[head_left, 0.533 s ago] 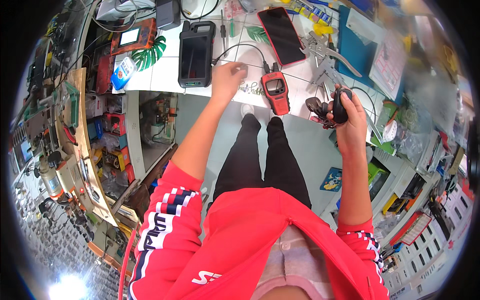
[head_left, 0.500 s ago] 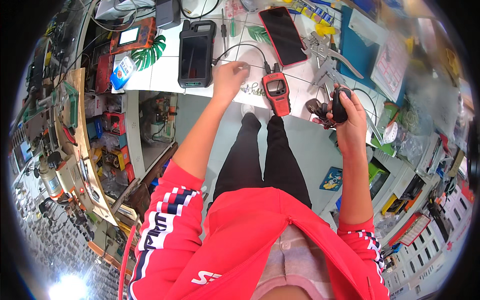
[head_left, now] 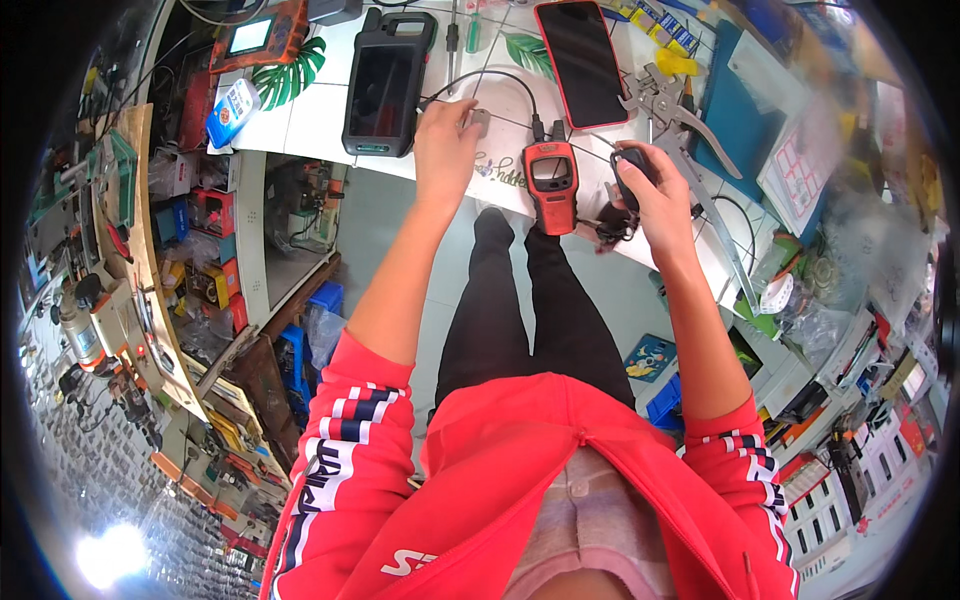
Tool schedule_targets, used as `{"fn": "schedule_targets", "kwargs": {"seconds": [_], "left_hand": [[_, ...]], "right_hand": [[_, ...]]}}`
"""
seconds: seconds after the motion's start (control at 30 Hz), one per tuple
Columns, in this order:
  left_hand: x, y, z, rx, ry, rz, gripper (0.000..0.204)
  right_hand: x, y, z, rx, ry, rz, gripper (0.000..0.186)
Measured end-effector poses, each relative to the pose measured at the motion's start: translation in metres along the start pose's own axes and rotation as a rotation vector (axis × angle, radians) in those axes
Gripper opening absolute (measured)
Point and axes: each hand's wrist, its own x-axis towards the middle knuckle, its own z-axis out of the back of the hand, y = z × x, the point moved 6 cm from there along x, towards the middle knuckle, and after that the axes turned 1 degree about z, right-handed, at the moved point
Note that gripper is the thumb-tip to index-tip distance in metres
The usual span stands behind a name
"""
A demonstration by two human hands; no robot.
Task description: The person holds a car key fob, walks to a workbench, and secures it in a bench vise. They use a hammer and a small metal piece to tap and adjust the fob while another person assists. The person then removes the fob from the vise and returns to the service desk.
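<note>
My right hand (head_left: 662,200) grips a black car key fob (head_left: 634,178), held upright over the table's front edge. A dark bunch of keys or charms (head_left: 612,224) dangles below it, somewhat blurred. My left hand (head_left: 446,152) is closed by the thumb and fingertips on a small grey piece (head_left: 478,122), too small to name. Between the hands lies a red handheld tester (head_left: 552,186) with a small screen. A black cable (head_left: 490,73) runs from its top to the rugged black tablet (head_left: 382,88) beside my left hand.
A red-edged smartphone (head_left: 582,62) lies behind the tester. Metal pliers-like tools (head_left: 690,120) and a teal folder (head_left: 735,110) are on the right. At the left are a blue-and-white packet (head_left: 233,113) and an orange device (head_left: 255,38). Cluttered shelves (head_left: 205,230) stand at the left.
My right hand has carried the key fob left, close to the red tester, with the keys swinging below. My left hand has shifted slightly left and away from me. The view has moved a little.
</note>
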Motion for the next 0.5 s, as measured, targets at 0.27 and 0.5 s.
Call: {"fn": "schedule_targets", "kwargs": {"seconds": [0.27,0.5], "left_hand": [[-0.077,-0.061,-0.038,0.219,0.026,-0.083,0.071],[-0.06,-0.041,-0.04,0.369,-0.052,-0.177,0.07]], "right_hand": [[0.018,-0.002,0.005,-0.213,-0.028,0.202,0.025],[0.021,0.028,-0.01,-0.48,-0.132,0.629,0.025]]}}
